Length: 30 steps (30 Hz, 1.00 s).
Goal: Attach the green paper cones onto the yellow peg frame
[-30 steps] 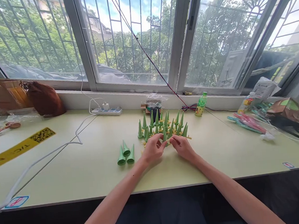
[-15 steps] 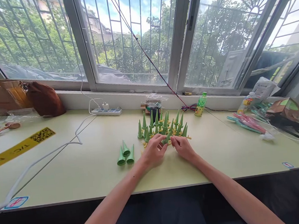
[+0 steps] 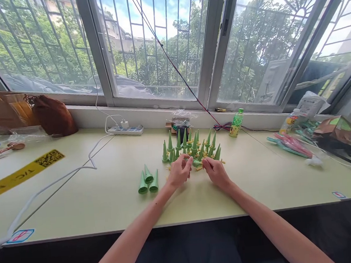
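My left hand [image 3: 179, 173] is closed, its thumb and fingers pinching a small green cone [image 3: 196, 162] that now lies almost sideways between my hands. From the right, my right hand [image 3: 216, 172] pinches a small yellow piece [image 3: 201, 162] against the cone's end; the fingers cover most of it. Just behind both hands stands a cluster of upright green cones [image 3: 194, 144], with yellow pieces sticking out among them. Three more green cones [image 3: 148, 179] stand together to the left of my left forearm, their wide open ends down and tilted toward me.
A green-capped bottle [image 3: 236, 123] stands at the back by the window. Behind the cluster is a dark box [image 3: 182, 132]. A power strip [image 3: 126, 130] and white cable [image 3: 83, 168] lie at left. Plastic bags [image 3: 291, 144] and another bottle [image 3: 290, 121] are at right.
The green cone between my hands has turned from pointing upward to lying nearly sideways. My right fingers now have a yellow piece showing at the cone's end.
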{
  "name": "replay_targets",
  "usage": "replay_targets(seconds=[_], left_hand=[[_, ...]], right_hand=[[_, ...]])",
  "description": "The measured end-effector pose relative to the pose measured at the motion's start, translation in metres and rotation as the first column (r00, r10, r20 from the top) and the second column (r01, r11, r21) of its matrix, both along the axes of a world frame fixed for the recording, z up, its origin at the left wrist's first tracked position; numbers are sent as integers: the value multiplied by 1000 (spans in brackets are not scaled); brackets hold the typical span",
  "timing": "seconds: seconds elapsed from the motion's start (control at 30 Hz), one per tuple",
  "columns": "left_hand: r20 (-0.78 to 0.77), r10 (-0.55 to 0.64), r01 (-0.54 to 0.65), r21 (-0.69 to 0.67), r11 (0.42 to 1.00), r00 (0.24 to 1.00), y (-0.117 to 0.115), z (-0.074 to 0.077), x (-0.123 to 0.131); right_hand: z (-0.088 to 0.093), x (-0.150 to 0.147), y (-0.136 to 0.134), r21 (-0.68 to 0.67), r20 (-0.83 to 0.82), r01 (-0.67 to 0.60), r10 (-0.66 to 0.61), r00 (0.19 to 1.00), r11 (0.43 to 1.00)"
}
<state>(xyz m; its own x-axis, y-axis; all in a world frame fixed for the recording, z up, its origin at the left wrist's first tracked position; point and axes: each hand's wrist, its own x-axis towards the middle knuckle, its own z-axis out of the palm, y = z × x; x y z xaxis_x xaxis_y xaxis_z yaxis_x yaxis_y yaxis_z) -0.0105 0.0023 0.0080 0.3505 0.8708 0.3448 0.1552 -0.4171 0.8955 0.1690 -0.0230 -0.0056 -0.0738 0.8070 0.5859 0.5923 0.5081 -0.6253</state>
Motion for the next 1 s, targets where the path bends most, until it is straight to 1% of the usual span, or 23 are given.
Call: replay_targets(seconds=[0.1, 0.17, 0.23, 0.3, 0.4, 0.63, 0.8, 1.0], left_hand=[[64, -125, 133, -138, 981, 990, 0, 1, 1], [106, -178, 197, -201, 960, 978, -1, 2, 1], [129, -196, 222, -229, 948, 972, -1, 3, 1], [141, -198, 226, -228, 947, 970, -1, 3, 0], [136, -198, 220, -180, 959, 971, -1, 0, -1], [64, -195, 194, 9, 981, 979, -1, -7, -2], [-47, -127, 133, 133, 982, 991, -2, -10, -1], [-96, -74, 96, 246, 964, 993, -3, -9, -1]], right_hand=[[0, 1, 0, -3, 12, -25, 25, 1000, 1000], [-1, 1, 0, -1, 22, -37, 37, 999, 999], [-2, 1, 1, 1, 29, -44, 44, 999, 999], [-3, 1, 2, 3, 34, -52, 52, 998, 999], [-5, 2, 3, 2, 39, -50, 50, 998, 999], [-6, 2, 3, -1, 29, -59, 59, 998, 998], [-5, 2, 3, -16, 7, -61, 61, 998, 998], [-7, 0, 3, -41, -25, -72, 71, 997, 997]])
